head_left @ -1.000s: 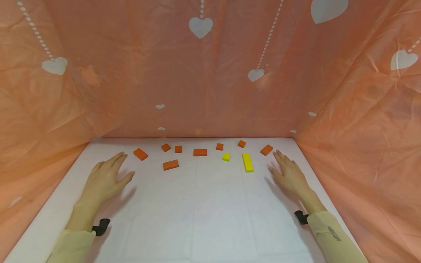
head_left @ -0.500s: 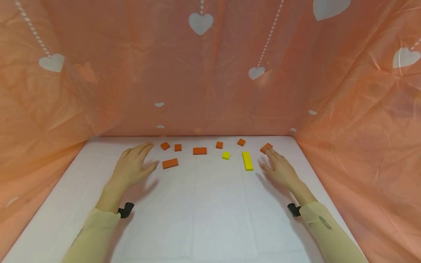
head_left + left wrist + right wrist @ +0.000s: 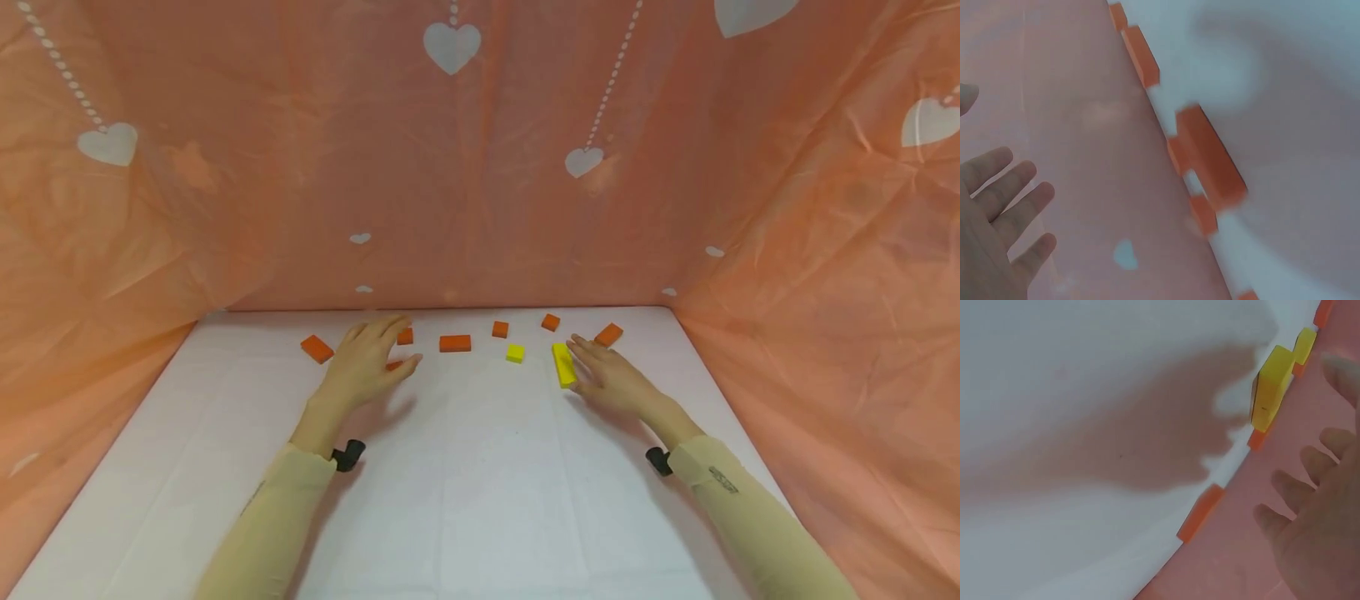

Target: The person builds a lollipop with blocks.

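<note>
My left hand (image 3: 367, 362) hovers with fingers spread over the left-hand orange blocks. It partly hides an oblong orange block (image 3: 1211, 157) and a small orange block (image 3: 405, 336). In the left wrist view its fingers (image 3: 1009, 194) hold nothing. My right hand (image 3: 613, 382) is held above the table, thumb and fingertips over the right side of the long yellow block (image 3: 563, 365); whether they touch it in the head view is unclear. The right wrist view has these fingers (image 3: 1294, 490) apart from the yellow block. A small yellow block (image 3: 515, 354) lies further left.
Across the far part of the white-covered table (image 3: 480, 500) lie further orange blocks: an oblong one (image 3: 455, 343), one at far left (image 3: 317, 349), one at far right (image 3: 609, 335) and small ones (image 3: 500, 329). Orange heart-patterned curtains (image 3: 480, 192) enclose the back and sides.
My left hand has travelled right, past the far-left orange block to those beside it. The right hand has shifted left, from the far-right orange block to the long yellow one. The blocks lie unmoved.
</note>
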Demonstrator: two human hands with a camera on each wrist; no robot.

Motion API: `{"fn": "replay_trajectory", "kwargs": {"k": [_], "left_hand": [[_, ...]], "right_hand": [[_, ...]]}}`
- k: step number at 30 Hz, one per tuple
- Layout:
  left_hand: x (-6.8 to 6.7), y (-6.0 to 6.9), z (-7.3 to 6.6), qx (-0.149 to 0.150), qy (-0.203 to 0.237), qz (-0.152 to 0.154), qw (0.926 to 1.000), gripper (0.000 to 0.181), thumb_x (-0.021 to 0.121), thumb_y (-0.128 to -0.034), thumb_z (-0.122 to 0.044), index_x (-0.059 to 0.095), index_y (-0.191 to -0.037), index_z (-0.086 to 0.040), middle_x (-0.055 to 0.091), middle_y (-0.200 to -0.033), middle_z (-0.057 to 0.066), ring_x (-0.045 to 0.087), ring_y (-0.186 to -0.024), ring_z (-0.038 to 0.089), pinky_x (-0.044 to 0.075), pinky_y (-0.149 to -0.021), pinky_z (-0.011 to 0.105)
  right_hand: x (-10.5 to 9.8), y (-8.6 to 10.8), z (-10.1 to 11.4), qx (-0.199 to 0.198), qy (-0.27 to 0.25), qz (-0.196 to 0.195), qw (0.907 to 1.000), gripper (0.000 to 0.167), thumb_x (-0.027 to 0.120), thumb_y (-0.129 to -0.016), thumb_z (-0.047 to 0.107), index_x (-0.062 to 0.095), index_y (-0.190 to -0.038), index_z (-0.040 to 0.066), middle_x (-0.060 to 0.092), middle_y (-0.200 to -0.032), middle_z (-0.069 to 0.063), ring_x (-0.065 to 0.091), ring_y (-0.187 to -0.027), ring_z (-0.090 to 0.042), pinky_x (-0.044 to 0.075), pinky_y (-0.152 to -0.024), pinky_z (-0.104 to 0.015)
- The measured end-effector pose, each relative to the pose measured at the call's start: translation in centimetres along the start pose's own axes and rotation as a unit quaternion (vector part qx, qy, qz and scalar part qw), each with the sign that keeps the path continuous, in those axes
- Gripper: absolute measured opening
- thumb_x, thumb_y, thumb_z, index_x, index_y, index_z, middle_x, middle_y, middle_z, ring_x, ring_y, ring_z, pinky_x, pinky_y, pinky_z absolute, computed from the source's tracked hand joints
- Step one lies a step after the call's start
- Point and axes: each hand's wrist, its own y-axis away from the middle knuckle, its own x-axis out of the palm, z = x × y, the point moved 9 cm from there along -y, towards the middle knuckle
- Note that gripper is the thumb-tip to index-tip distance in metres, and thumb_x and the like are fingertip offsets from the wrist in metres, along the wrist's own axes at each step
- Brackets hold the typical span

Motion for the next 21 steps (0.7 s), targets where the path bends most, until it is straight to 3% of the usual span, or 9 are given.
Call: {"fn": "replay_trajectory", "kwargs": {"k": [6, 16, 21], "left_hand": [[2.5, -2.5, -2.1, 0.031, 0.008, 0.013, 0.9994, 0.065, 0.064, -0.1001, -0.044, 0.051, -0.152, -0.006, 0.052, -0.154, 0.014, 0.049, -0.141, 0.033, 0.036, -0.117, 0.059], [6.4, -5.9, -5.9, 0.068, 0.024, 0.075, 0.9946, 0.062, 0.063, -0.1005, -0.044, 0.053, -0.151, -0.008, 0.053, -0.154, 0.011, 0.049, -0.143, 0.031, 0.036, -0.119, 0.054], [8.8, -7.4, -6.7, 0.067, 0.032, 0.12, 0.99, 0.061, 0.06, -0.102, -0.043, 0.053, -0.152, -0.009, 0.052, -0.156, 0.009, 0.046, -0.145, 0.029, 0.033, -0.121, 0.053]], "right_hand": [[1.1, -1.2, 0.3, -0.028, 0.014, 0.028, 0.9991, 0.075, 0.07, -0.099, 0.027, 0.036, -0.159, -0.001, 0.03, -0.167, -0.021, 0.032, -0.149, -0.05, 0.024, -0.122, -0.065], [1.7, -2.1, -0.1, -0.021, 0.032, 0.074, 0.9966, 0.075, 0.07, -0.1, 0.03, 0.036, -0.161, 0.003, 0.029, -0.168, -0.018, 0.029, -0.152, -0.046, 0.023, -0.123, -0.064], [2.1, -2.4, -0.7, -0.018, 0.033, 0.092, 0.995, 0.074, 0.068, -0.101, 0.031, 0.036, -0.161, 0.004, 0.03, -0.168, -0.018, 0.029, -0.153, -0.045, 0.022, -0.123, -0.063]]}}
